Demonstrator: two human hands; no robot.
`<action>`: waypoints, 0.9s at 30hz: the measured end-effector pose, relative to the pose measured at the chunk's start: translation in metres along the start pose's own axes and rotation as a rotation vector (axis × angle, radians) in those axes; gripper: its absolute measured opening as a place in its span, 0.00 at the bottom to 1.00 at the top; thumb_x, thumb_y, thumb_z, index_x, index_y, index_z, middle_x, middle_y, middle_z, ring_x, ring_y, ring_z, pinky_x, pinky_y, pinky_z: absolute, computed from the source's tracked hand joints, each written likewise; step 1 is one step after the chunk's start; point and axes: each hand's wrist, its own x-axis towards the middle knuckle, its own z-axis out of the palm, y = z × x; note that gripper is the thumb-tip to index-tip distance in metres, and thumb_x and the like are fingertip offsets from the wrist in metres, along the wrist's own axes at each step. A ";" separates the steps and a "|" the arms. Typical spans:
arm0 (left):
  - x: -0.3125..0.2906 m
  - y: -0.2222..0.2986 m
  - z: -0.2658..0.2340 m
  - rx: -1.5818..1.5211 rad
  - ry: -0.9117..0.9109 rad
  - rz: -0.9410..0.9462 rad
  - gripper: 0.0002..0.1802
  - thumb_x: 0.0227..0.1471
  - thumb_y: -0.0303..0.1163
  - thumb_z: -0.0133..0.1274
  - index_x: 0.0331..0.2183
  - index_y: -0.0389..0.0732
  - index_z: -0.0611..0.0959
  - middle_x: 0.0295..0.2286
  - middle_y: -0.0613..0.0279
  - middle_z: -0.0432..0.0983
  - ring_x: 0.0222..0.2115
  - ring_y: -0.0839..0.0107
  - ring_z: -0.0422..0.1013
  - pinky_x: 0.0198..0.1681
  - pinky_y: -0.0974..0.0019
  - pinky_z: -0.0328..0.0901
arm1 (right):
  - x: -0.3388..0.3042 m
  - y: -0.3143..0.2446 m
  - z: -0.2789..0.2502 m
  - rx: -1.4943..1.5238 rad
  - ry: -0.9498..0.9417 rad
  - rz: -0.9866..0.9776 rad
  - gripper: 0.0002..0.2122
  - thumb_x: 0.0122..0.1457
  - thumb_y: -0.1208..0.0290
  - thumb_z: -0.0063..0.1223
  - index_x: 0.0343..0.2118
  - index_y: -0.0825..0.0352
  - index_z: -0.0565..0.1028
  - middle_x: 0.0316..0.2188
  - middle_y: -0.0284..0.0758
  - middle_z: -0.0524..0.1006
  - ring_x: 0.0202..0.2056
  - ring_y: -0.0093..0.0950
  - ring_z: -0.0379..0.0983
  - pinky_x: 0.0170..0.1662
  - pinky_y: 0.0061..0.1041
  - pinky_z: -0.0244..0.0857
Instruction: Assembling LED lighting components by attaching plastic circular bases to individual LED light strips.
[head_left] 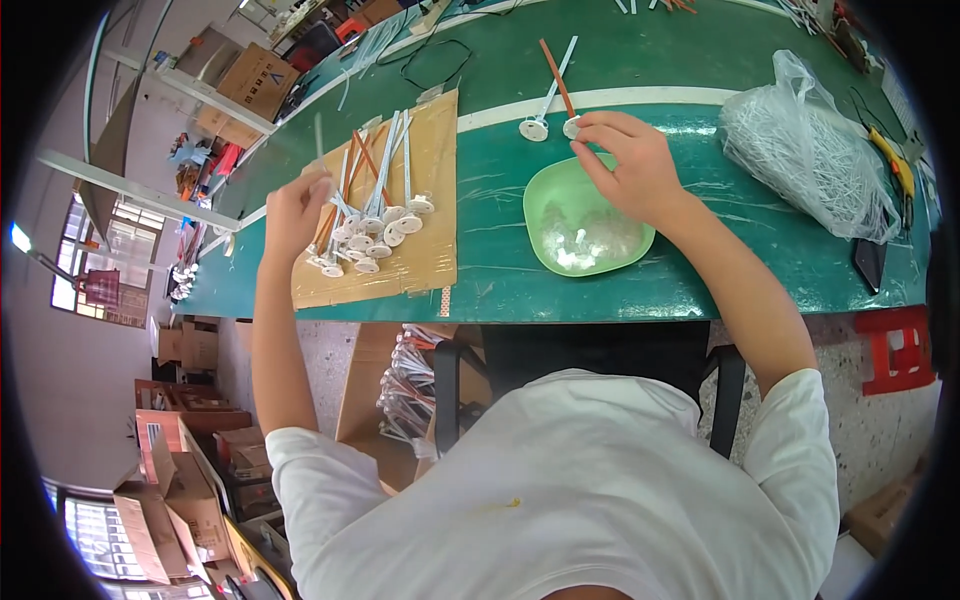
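My left hand is closed, with a thin pale strip standing up from its fingertips; the strip's kind is unclear. It is beside a pile of white round discs with long white and orange strips attached, lying on a brown cardboard sheet. My right hand pinches the edge of a white disc with an orange strip, above the rim of a green bowl. Small clear pieces lie in the bowl. Another white disc with a pale strip is just left of the pinched one.
A clear plastic bag of thin white strips sits on the green table at right. Yellow-handled pliers and a dark flat object are beside it. Below the table edge stands a cardboard box holding bundled strips.
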 end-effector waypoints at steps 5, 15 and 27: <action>-0.018 -0.017 0.005 0.127 -0.246 0.045 0.12 0.58 0.31 0.57 0.40 0.33 0.85 0.26 0.46 0.81 0.25 0.58 0.79 0.32 0.63 0.72 | -0.003 0.000 0.002 0.056 -0.034 0.048 0.05 0.56 0.78 0.61 0.35 0.68 0.81 0.40 0.37 0.83 0.37 0.31 0.81 0.37 0.26 0.76; 0.035 0.081 0.014 0.670 -0.382 0.106 0.16 0.52 0.32 0.60 0.45 0.46 0.85 0.35 0.47 0.82 0.36 0.48 0.78 0.40 0.54 0.72 | -0.002 0.002 -0.005 0.104 -0.036 0.167 0.04 0.54 0.81 0.62 0.33 0.71 0.80 0.35 0.39 0.82 0.29 0.29 0.81 0.32 0.23 0.76; 0.077 0.168 0.180 -0.510 -0.034 0.341 0.26 0.45 0.26 0.66 0.49 0.46 0.83 0.36 0.54 0.81 0.32 0.60 0.77 0.40 0.60 0.72 | 0.001 0.000 -0.005 0.085 -0.066 0.177 0.04 0.52 0.81 0.62 0.31 0.72 0.80 0.32 0.40 0.82 0.26 0.29 0.81 0.30 0.23 0.76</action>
